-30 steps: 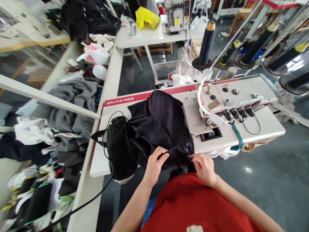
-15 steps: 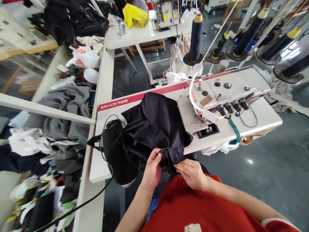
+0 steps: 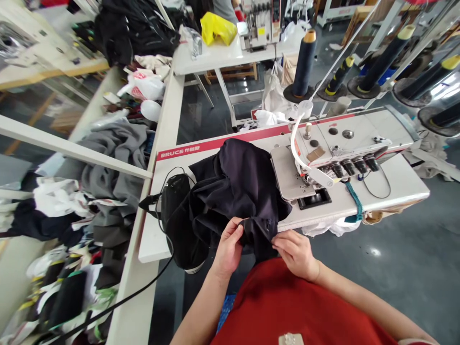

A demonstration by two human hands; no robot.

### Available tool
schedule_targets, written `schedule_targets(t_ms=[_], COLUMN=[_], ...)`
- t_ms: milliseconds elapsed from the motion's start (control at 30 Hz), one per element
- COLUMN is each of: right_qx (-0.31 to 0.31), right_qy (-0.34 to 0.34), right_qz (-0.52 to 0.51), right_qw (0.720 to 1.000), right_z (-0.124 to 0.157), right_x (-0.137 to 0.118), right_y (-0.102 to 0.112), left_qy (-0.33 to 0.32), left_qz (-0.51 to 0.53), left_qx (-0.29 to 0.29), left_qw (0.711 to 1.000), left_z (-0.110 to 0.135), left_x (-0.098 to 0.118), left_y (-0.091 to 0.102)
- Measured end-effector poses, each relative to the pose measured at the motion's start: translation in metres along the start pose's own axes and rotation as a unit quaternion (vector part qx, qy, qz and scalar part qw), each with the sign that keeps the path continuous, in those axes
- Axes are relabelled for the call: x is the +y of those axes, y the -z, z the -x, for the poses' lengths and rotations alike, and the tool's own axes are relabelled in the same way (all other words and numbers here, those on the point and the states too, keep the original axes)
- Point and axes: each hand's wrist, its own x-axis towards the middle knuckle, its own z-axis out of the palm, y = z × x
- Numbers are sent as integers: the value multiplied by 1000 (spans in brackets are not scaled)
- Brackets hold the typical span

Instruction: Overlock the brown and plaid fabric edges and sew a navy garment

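A dark garment [image 3: 244, 177] lies bunched on the white sewing table [image 3: 149, 244], and its near edge hangs over the table's front toward me. My left hand [image 3: 230, 247] pinches that edge between thumb and fingers. On the other side of the same edge, my right hand [image 3: 296, 254] is closed on the cloth with its fingertips. Between the two hands the fabric is folded and held in front of my red top. Just beyond, to the right, stands an overlock sewing machine [image 3: 330, 148] with a flat metal plate; the garment lies against the plate's left side.
A black bag-like object [image 3: 176, 215] with a cord lies left on the table. Thread cones [image 3: 304, 64] stand behind the machine. Left of the table, a long bin holds grey cloth [image 3: 111, 158] and scraps. A yellow bag [image 3: 217, 28] sits on a table further back.
The whole view has shifted, so the scene sits a little further right. My right hand has moved slightly away from my left, and the cloth between them is spread and turned a bit.
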Motion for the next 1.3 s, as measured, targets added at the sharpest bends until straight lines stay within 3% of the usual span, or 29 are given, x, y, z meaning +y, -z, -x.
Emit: schedule_targets(t_ms=[100,200,267,333,433,533,767,867,933,1000,1067,1200,1300], right_qx=[-29,-15,15,56,82,80,108,94,35,-18,-19,65,68], right_qy=[36,10,-59,-169,-315,-381,-434,-480,-482,-460,-447,-424,-411], right_qz=[-2,-21,-45,-69,-124,-215,-296,-390,-487,-554,-567,-518,-481], right_qw=[999,1000,997,982,937,896,844,780,727,694,692,740,771], right_z=[-2,-3,-5,-8,-13,-19,-19,-16,-16,-21,-30,-62,-87], right_x=[-3,-3,0,4,10,15,19,18,16,13,12,12,10], right_y=[-6,-8,-7,-6,-7,-9,-12,-15,-17,-17,-15,-4,2], left_qy=[-1,0,4,11,19,20,32,26,27,27,18,-26,-58], left_qz=[10,16,19,22,25,34,36,44,48,49,37,-42,-85], left_qx=[1,6,10,6,-8,-10,-1,2,7,13,14,15,35], left_qw=[1000,1000,1000,1000,999,999,999,999,998,998,999,999,994], left_z=[-2,-2,-2,-3,-4,-5,-6,-7,-8,-8,-10,-15,-20], left_x=[0,0,0,1,2,4,7,8,9,13,20,41,54], left_y=[2,3,4,4,4,5,7,8,8,10,11,14,15])
